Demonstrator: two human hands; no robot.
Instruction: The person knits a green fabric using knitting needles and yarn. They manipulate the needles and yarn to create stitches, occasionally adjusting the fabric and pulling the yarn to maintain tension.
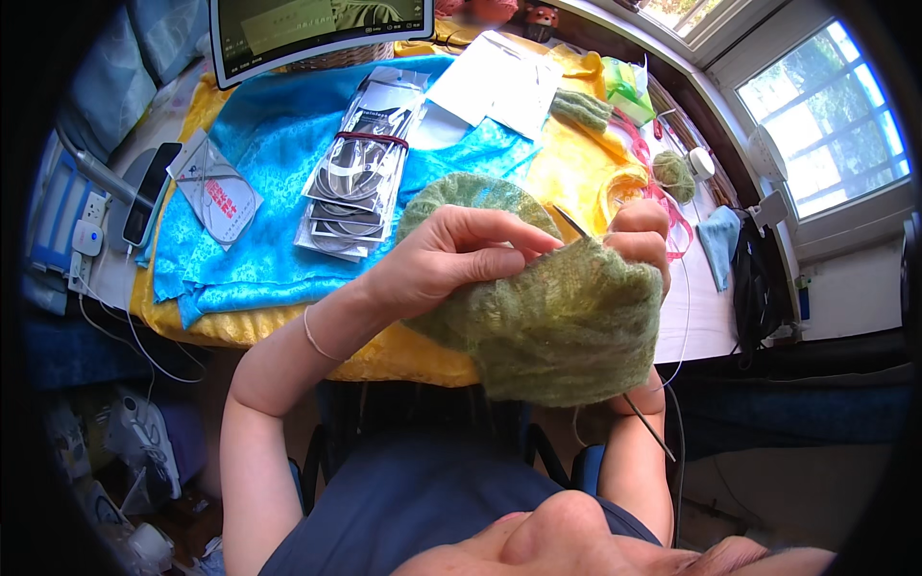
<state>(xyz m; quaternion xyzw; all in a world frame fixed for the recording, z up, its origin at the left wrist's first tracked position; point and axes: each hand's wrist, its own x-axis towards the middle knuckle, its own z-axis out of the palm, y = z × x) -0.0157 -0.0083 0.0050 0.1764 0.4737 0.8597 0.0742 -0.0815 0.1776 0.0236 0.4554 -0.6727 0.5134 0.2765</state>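
Observation:
Between my hands hangs a loosely knitted, fuzzy green fabric [562,331], in front of the table edge. My left hand [468,252] pinches its upper edge between thumb and fingers. My right hand [641,234] is curled around the fabric's upper right corner. A dark pointed knitting needle tip [571,222] sticks up between the two hands. Below the right side of the fabric, a thin needle end [652,430] slants down past my forearm. Part of the knitting is folded behind my left hand, and the fabric hides most of the right palm.
Packaged circular needles [358,169], bound with a dark red band, lie on a blue cloth [266,144]. Nearby are a phone [150,194], white papers [493,83] and a screen [317,32]. A green yarn ball [674,177] and pink tape [676,230] sit to the right.

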